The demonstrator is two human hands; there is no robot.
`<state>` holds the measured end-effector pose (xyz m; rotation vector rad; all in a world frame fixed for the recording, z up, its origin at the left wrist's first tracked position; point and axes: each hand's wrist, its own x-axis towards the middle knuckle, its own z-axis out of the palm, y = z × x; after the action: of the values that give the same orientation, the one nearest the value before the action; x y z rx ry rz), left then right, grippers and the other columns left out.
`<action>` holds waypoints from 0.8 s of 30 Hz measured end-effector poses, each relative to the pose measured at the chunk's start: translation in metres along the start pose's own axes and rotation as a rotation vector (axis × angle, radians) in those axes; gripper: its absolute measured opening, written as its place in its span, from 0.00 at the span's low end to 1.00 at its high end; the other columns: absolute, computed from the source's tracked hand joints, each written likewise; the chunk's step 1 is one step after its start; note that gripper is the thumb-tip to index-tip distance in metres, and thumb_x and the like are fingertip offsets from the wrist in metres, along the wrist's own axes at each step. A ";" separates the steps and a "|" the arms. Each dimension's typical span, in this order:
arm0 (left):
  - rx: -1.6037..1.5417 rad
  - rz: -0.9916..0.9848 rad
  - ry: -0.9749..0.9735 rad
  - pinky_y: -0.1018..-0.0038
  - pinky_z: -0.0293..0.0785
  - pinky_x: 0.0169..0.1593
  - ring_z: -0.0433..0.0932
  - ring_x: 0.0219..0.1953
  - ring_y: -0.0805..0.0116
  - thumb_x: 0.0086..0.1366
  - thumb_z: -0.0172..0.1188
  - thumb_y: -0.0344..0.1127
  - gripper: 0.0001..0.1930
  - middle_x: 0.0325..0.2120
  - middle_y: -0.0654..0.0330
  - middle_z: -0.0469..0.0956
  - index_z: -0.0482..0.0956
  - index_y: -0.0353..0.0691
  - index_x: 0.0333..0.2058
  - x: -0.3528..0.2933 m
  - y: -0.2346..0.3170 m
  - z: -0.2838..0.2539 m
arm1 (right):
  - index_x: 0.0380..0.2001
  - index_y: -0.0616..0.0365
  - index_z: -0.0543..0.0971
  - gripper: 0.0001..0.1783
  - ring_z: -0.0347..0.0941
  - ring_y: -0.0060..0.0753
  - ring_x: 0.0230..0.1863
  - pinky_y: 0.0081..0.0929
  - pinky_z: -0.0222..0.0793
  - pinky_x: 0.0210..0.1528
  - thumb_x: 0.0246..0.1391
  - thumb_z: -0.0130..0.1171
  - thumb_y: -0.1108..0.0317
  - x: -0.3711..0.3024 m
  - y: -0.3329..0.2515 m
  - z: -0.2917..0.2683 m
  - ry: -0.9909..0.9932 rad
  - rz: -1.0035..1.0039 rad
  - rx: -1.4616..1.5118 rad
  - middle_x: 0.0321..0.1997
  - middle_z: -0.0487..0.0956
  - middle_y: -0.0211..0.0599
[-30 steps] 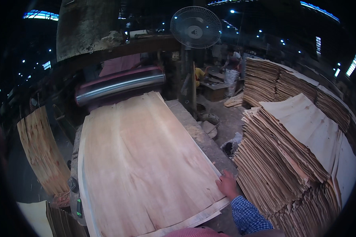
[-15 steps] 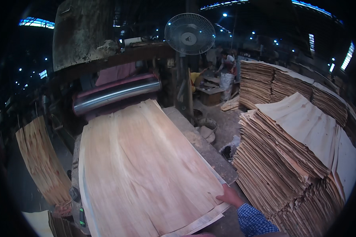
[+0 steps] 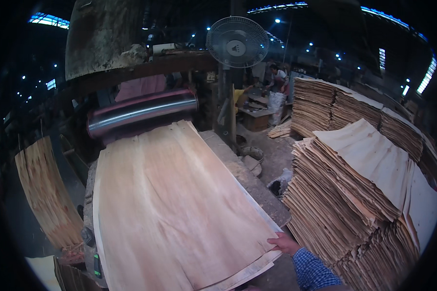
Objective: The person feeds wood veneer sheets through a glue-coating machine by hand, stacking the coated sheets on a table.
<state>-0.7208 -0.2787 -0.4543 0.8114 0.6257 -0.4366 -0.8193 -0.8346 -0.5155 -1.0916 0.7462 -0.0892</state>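
My right hand [image 3: 283, 243], below a blue checked sleeve, grips the right edge of a wide wood veneer sheet [image 3: 175, 208] near its closest corner. The thumb lies on top of the sheet, while the fingers beneath it are hidden. This pale pinkish sheet lies on a worn table, with the rim of another sheet showing under its near right corner. Its far end reaches the front of a shiny metal roller [image 3: 145, 114]. My left hand is out of view.
Tall veneer stacks [image 3: 335, 203] stand close on the right, with more behind. A fan [image 3: 237, 42] on a post rises beyond the table [image 3: 247, 179]. At left hangs a curved veneer strip [image 3: 48, 194]. People [image 3: 278, 77] work in the background.
The view has shifted slightly. My right hand keeps its hold on the veneer edge, and the sheet lies nearly as before against the roller.
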 end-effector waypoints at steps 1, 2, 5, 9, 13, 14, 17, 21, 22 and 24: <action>0.086 -0.043 -0.004 0.75 0.79 0.28 0.77 0.23 0.66 0.68 0.56 0.54 0.21 0.21 0.59 0.77 0.76 0.38 0.38 0.014 0.004 -0.010 | 0.56 0.61 0.72 0.26 0.78 0.33 0.46 0.32 0.80 0.43 0.54 0.65 0.69 0.001 0.006 0.003 0.029 0.000 -0.028 0.49 0.79 0.36; 0.170 -0.076 -0.003 0.73 0.80 0.30 0.78 0.23 0.65 0.68 0.56 0.55 0.22 0.21 0.58 0.78 0.76 0.37 0.40 0.030 0.008 -0.024 | 0.55 0.60 0.74 0.26 0.78 0.31 0.45 0.31 0.80 0.41 0.54 0.66 0.67 0.000 0.007 0.011 0.047 0.000 -0.055 0.48 0.79 0.35; 0.258 -0.042 0.018 0.70 0.81 0.31 0.78 0.23 0.63 0.69 0.55 0.55 0.24 0.24 0.54 0.80 0.74 0.37 0.47 0.069 -0.006 -0.053 | 0.54 0.61 0.74 0.26 0.78 0.31 0.45 0.30 0.80 0.40 0.54 0.66 0.65 -0.005 0.000 0.020 0.078 0.032 -0.052 0.47 0.79 0.34; 0.293 -0.063 0.026 0.68 0.81 0.37 0.78 0.28 0.62 0.69 0.54 0.55 0.29 0.31 0.52 0.80 0.69 0.34 0.55 0.078 -0.007 -0.061 | 0.54 0.62 0.73 0.27 0.78 0.32 0.45 0.31 0.80 0.41 0.53 0.67 0.64 -0.001 0.009 0.018 0.125 0.012 -0.074 0.48 0.79 0.34; 0.314 -0.041 0.026 0.67 0.80 0.41 0.78 0.32 0.60 0.69 0.52 0.57 0.34 0.35 0.51 0.79 0.64 0.32 0.60 0.075 -0.009 -0.056 | 0.55 0.61 0.73 0.28 0.78 0.30 0.46 0.31 0.79 0.43 0.53 0.67 0.63 -0.002 0.010 0.018 0.118 0.005 -0.064 0.48 0.79 0.34; 0.316 -0.066 0.002 0.67 0.80 0.42 0.78 0.33 0.60 0.70 0.52 0.57 0.34 0.36 0.51 0.79 0.64 0.32 0.60 0.084 -0.010 -0.067 | 0.56 0.60 0.73 0.28 0.78 0.30 0.46 0.31 0.79 0.43 0.53 0.67 0.62 -0.008 0.004 0.021 0.091 0.012 -0.056 0.49 0.79 0.34; 0.316 -0.076 -0.014 0.67 0.80 0.42 0.78 0.33 0.60 0.70 0.52 0.57 0.33 0.38 0.51 0.79 0.64 0.33 0.60 0.096 -0.014 -0.092 | 0.56 0.59 0.73 0.28 0.78 0.29 0.46 0.30 0.78 0.44 0.53 0.67 0.62 0.003 0.012 0.017 0.054 0.004 -0.051 0.49 0.79 0.33; 0.311 -0.087 -0.006 0.69 0.80 0.39 0.77 0.31 0.62 0.70 0.52 0.57 0.31 0.36 0.52 0.79 0.66 0.34 0.58 0.093 -0.013 -0.080 | 0.56 0.58 0.73 0.28 0.77 0.28 0.48 0.29 0.78 0.44 0.53 0.67 0.60 0.004 0.014 0.012 0.071 0.038 -0.063 0.49 0.79 0.32; 0.305 -0.102 -0.027 0.69 0.80 0.39 0.76 0.30 0.62 0.70 0.51 0.57 0.31 0.36 0.52 0.79 0.67 0.34 0.58 0.100 -0.014 -0.090 | 0.56 0.58 0.73 0.28 0.77 0.27 0.49 0.29 0.78 0.44 0.53 0.67 0.60 0.003 0.014 0.012 0.066 0.045 -0.062 0.49 0.79 0.32; 0.316 -0.072 0.010 0.69 0.80 0.38 0.76 0.29 0.62 0.70 0.51 0.57 0.31 0.35 0.52 0.79 0.67 0.34 0.57 0.091 -0.014 -0.078 | 0.56 0.58 0.73 0.28 0.76 0.27 0.49 0.29 0.78 0.44 0.54 0.67 0.60 0.005 0.014 0.011 0.067 0.049 -0.071 0.49 0.79 0.31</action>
<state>-0.6882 -0.2381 -0.5635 1.0936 0.6043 -0.6065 -0.8133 -0.8208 -0.5270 -1.1416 0.8412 -0.0587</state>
